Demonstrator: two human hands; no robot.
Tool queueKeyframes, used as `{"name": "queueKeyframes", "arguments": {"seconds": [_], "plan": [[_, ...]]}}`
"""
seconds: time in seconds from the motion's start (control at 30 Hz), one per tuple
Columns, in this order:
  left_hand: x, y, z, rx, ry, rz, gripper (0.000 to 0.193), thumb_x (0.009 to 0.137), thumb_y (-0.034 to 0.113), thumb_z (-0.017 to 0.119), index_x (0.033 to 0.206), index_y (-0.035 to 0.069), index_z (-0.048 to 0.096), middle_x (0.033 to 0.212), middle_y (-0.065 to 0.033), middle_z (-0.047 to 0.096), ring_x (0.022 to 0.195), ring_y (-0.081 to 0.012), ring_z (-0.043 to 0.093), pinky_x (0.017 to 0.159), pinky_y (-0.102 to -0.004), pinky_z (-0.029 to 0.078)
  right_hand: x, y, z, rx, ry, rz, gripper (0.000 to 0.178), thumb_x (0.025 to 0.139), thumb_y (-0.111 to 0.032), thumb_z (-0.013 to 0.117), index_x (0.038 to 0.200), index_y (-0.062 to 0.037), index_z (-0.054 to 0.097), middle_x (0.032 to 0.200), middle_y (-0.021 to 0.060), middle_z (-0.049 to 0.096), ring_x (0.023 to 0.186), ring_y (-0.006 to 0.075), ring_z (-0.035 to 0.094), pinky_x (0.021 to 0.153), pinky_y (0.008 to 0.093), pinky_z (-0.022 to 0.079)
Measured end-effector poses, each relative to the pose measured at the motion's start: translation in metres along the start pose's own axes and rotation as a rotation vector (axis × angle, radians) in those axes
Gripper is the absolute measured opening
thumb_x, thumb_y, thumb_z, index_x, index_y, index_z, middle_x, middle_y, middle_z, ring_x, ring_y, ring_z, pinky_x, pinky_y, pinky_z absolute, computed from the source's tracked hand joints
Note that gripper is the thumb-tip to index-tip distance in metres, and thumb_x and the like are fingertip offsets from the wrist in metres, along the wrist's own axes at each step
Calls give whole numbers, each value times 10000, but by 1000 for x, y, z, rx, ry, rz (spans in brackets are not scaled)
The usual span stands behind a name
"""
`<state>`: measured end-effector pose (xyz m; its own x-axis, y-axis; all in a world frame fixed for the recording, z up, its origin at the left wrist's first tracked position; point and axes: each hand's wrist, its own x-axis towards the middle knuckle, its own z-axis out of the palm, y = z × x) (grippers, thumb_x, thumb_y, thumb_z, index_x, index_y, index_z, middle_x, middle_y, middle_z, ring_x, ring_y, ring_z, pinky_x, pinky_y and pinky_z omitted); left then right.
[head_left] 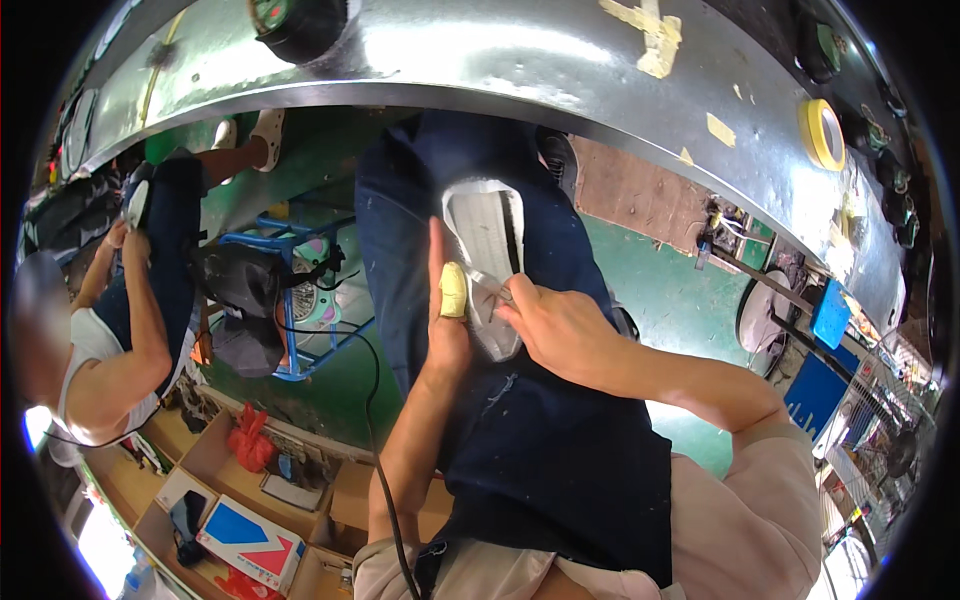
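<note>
Metal workbench [560,95]: it's gleaming right across the top of the view, wearing torn tape strips [655,45] on its right half.
White shoe-shaped piece [485,225]: here it is, lying over the dark-clad lap [560,480] on the wearer's side of the workbench, its broader end pointing at the bench, a dark strip running down its right side.
Left hand [448,338]: it's grasping the piece from the left, index finger stretching towards the workbench, thumb in its yellow cover [453,290] pressing beside the edge.
Right hand [565,335]: these fingers are curling in tight, tips pinching together over the piece's right side; whatever is sitting between them is too small to tell.
Tape roll [808,138]: it's resting on the workbench, over at the right end.
Co-worker [88,385]: sitting on the wearer's side of the workbench, at its left end, and holding a pale, flat object [138,203].
Blue metal frame [300,372]: standing below the workbench's left half, a black bag [240,280] hanging beside it.
Divided wooden tray [120,480]: lying far from the workbench, lower left, holding a red plastic bag [252,440] and a printed box [250,545].
</note>
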<state>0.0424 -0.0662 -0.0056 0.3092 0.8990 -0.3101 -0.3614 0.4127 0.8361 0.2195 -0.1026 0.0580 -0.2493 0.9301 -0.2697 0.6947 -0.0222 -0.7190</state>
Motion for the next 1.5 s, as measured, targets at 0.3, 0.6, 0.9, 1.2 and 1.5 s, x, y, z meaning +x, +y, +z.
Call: {"name": "queueKeyframes", "arguments": {"seconds": [0.3, 0.6, 0.9, 1.2, 1.5], "plan": [[14, 15, -6, 608, -123, 260, 827, 1104, 191, 550, 1762, 24, 78, 1813, -213, 165, 1660, -326, 219, 1340, -434, 191, -2, 4, -45, 96, -55, 60, 288, 1124, -280, 605, 1220, -12, 563, 910, 166, 744, 793, 360, 748, 649, 472, 554], [13, 25, -31, 468, -145, 9, 808, 1072, -37, 573, 1755, 24, 145, 1767, -242, 298, 1618, -329, 341, 1313, -423, 279, 34, 8, -78, 158, -286, 124, 350, 1113, -365, 599, 1089, -18, 560, 880, 194, 748, 778, 416, 743, 648, 519, 558], [-5, 6, -9, 521, 7, 77, 735, 1110, 66, 552, 1746, 8, 187, 1720, -192, 393, 1558, -265, 428, 1279, -381, 324, -12, 0, -44, -134, -435, 68, 383, 1130, -366, 583, 1048, 7, 554, 820, 222, 715, 729, 431, 724, 648, 532, 554], [-54, -9, -7, 661, 70, -78, 714, 1149, 181, 507, 1747, 54, 138, 1440, -285, 662, 1316, -360, 675, 1125, -408, 496, 8, -12, -64, -115, -51, -235, 290, 1095, -296, 645, 1027, -29, 553, 783, 135, 722, 675, 352, 722, 575, 463, 534], [-53, 9, 4, 599, 78, -261, 930, 1062, 179, 737, 1728, 9, 111, 1576, -230, 531, 1451, -307, 542, 1214, -390, 415, 21, 3, -34, -128, 66, -293, 259, 1087, -257, 656, 1006, -39, 543, 761, 130, 698, 679, 353, 727, 566, 455, 535]]}}
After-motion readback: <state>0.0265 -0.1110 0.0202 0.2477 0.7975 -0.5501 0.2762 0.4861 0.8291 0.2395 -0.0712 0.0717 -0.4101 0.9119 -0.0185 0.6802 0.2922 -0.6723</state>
